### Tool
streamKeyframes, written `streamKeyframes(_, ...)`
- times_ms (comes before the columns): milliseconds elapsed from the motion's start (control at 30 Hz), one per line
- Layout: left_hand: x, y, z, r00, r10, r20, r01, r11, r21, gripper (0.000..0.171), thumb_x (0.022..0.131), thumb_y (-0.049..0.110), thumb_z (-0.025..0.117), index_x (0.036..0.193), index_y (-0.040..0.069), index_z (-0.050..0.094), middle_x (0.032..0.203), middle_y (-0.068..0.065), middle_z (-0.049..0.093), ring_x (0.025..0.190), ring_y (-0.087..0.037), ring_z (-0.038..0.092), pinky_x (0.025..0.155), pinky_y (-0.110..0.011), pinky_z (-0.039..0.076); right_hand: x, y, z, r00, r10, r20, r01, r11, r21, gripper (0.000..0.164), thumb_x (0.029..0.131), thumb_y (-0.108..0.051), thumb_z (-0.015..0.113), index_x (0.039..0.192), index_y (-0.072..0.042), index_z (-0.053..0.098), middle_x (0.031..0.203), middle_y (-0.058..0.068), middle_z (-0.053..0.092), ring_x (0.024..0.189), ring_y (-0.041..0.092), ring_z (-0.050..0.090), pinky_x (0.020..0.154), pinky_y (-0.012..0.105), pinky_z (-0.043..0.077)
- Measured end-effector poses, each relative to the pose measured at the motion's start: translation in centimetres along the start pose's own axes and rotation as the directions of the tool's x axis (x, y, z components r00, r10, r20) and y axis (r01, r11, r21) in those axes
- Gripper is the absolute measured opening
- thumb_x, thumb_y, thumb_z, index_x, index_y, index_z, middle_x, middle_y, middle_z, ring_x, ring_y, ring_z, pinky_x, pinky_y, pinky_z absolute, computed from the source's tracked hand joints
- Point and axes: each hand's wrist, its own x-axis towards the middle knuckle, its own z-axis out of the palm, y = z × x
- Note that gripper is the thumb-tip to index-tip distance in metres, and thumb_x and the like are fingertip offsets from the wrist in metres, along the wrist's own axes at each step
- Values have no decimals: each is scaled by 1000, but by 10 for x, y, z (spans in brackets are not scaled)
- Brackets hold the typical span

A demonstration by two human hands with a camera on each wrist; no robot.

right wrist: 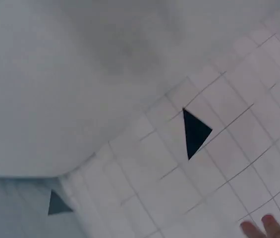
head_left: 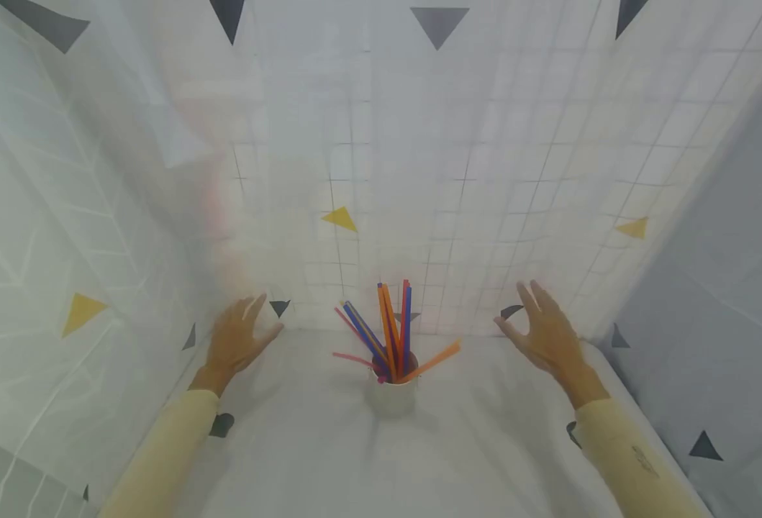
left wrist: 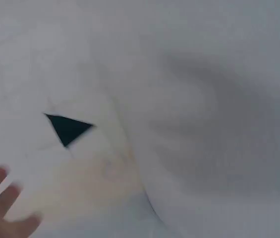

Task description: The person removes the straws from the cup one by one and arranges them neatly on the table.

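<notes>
In the head view a pale cup (head_left: 391, 400) stands upright on the white table, holding several long thin sticks (head_left: 390, 334) in blue, orange, red and pink. Some sticks lean outward over the rim. My left hand (head_left: 234, 342) hovers to the left of the cup, fingers spread, nothing in it. On the other side my right hand (head_left: 545, 338) is held up with its fingers apart, also holding nothing. Only the fingertips (left wrist: 12, 196) of the left hand show in the left wrist view. A few right fingertips (right wrist: 271, 225) appear at the bottom of the right wrist view.
Behind the table rises a white sheet (head_left: 406, 165) with a grid of lines and dark and yellow triangles. Similar sheets (head_left: 730, 288) hang at the sides. The white tabletop (head_left: 381, 467) carries soft shadows, and its back edge meets the rear sheet.
</notes>
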Motion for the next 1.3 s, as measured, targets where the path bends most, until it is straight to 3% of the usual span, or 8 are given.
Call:
streamKeyframes(133, -7, 19, -1, 994, -59, 92, 88, 934, -347, 39, 95, 28, 63, 126, 5, 58, 119, -14, 63, 107, -32, 61, 89, -50, 53, -7, -18, 17, 999, -35, 28, 24, 948, 317, 78, 92, -36, 67, 151, -3, 27, 151, 23, 34, 135, 43, 35, 103, 59, 39)
streamKeyframes(300, -21, 49, 11, 980, -74, 186, 167, 812, -559, 25, 92, 17, 68, 117, 12, 65, 114, -3, 66, 103, -23, 64, 88, -42, 55, -23, -51, 56, 989, -90, 114, 11, 831, 557, 91, 77, -29, 85, 150, -12, 33, 145, 14, 45, 131, 33, 46, 96, 47, 50)
streamKeyframes(433, -33, 70, 26, 973, -51, 223, 198, 675, -710, 26, 89, 16, 73, 115, 16, 67, 113, 0, 66, 104, -19, 64, 90, -35, 55, -35, -74, 90, 974, -73, 214, -83, 763, 642, 97, 69, -34, 89, 149, -25, 37, 143, 4, 50, 132, 24, 47, 98, 44, 48)
streamKeyframes(600, -43, 98, 38, 977, 37, 210, 164, 497, -852, 34, 86, 11, 76, 117, 8, 66, 117, -9, 65, 108, -23, 63, 90, -28, 54, -41, -98, 114, 981, -96, 171, -53, 710, 702, 97, 67, -28, 91, 148, -21, 40, 143, 5, 52, 130, 22, 50, 101, 43, 46)
streamKeyframes(767, -47, 120, 47, 977, 84, 195, 146, 400, -905, 39, 84, 3, 75, 120, 1, 62, 122, -18, 62, 112, -31, 62, 91, -31, 53, -40, -110, 130, 984, -164, 66, 63, 673, 737, 102, 65, -36, 90, 149, -10, 39, 144, 8, 50, 132, 25, 48, 107, 48, 39)
streamKeyframes(967, -48, 131, 52, 980, 128, 155, 105, 336, -936, 37, 83, 3, 76, 118, 2, 64, 122, -26, 59, 112, -32, 62, 92, -33, 52, -37, -114, 140, 977, -214, -8, 142, 617, 774, 103, 64, -31, 91, 150, -10, 37, 147, 6, 47, 133, 24, 46, 107, 41, 40)
streamKeyframes(1167, -48, 137, 48, 982, 149, 114, 55, 350, -935, 32, 84, 10, 77, 114, 5, 67, 121, -14, 63, 113, -24, 63, 93, -37, 52, -33, -121, 138, 974, -220, -62, 175, 547, 819, 105, 65, -22, 92, 151, -7, 33, 144, 13, 49, 131, 32, 47, 103, 39, 42)
streamKeyframes(1300, -48, 138, 45, 982, 145, 119, 59, 362, -930, 31, 84, 9, 76, 114, 4, 66, 120, -13, 64, 112, -23, 63, 93, -42, 51, -34, -127, 138, 985, -168, -50, 137, 561, 816, 106, 65, -24, 91, 152, -9, 32, 140, 12, 53, 130, 33, 49, 102, 42, 43)
